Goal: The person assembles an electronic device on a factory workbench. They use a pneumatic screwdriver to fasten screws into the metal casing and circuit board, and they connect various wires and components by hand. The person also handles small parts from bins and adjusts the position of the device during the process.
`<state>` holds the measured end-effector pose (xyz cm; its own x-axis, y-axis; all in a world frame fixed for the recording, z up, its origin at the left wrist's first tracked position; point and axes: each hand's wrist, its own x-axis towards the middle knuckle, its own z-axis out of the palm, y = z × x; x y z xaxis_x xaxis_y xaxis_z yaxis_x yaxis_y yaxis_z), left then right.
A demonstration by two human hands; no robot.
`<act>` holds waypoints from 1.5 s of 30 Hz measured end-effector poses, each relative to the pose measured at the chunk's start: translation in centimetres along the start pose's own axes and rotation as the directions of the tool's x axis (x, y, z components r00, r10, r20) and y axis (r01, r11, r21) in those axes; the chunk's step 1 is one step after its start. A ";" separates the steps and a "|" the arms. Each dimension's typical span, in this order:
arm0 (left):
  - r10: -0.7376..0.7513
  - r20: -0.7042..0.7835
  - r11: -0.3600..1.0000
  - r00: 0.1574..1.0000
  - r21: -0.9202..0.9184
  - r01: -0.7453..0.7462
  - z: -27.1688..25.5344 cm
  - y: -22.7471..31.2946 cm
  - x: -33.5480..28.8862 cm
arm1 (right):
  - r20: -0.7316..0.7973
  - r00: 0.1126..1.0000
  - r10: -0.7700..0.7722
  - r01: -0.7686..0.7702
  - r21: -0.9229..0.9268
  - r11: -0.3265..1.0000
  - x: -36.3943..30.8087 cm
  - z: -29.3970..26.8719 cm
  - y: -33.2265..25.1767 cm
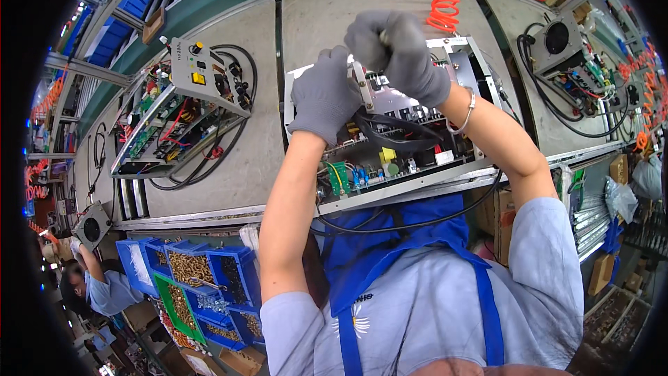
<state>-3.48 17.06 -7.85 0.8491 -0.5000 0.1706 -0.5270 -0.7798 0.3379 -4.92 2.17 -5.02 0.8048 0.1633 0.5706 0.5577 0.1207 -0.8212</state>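
In front of me on the bench lies an opened electronic unit, its metal chassis [410,188] holding circuit boards, a green board [339,177] and a black cable [400,141]. Both my hands wear grey gloves. My left hand [323,94] rests at the unit's left side, fingers together and bent against the far metal edge; what they grip is hidden. Just right of it, my right hand [403,56] is raised over the far part of the unit. Its fingers are curled into a pinch, and whatever sits in them is too small to make out.
Another opened unit with a yellow switch [198,78] stands to the left, trailing black cables. A further unit [560,42] stands at the right. A coiled red hose [443,3] hangs at the back. Blue bins [233,271] of screws sit below the bench; another person [111,289] is at far left.
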 end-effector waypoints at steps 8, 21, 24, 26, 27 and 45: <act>-0.061 0.042 0.994 0.997 -0.089 0.064 -0.5 0.5 0.2 | -0.109 0.975 0.195 -0.206 -0.093 0.974 8.5 -6.1 -0.5; -0.096 0.097 0.992 0.991 -0.075 0.103 -0.7 0.1 -0.5 | 0.207 0.709 0.675 -0.136 -0.898 0.418 7.1 -9.4 10.5; -0.072 0.069 0.992 0.995 -0.095 0.079 -0.6 -0.1 -0.4 | 0.377 0.699 0.608 -0.156 -0.749 0.644 5.6 -8.0 6.5; 0.012 -0.010 0.981 1.000 -0.194 -0.014 -0.3 -0.5 -0.4 | 0.391 0.665 0.636 -0.226 -0.707 0.671 4.0 -7.6 5.1; 0.075 -0.082 0.958 0.994 -0.271 -0.094 -0.1 -1.3 -0.2 | 0.400 0.649 0.647 -0.258 -0.684 0.682 3.5 -7.7 4.5; -0.410 0.122 -0.378 0.904 -0.925 -0.046 -2.2 -0.5 4.2 | 0.234 0.957 0.169 0.097 -0.813 0.574 4.4 -2.2 0.0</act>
<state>0.45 16.16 -5.27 0.9791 -0.1786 -0.0975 0.1933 0.6662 0.7203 -0.95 0.77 -2.49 0.8173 0.4058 0.4091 0.5636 -0.7107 -0.4211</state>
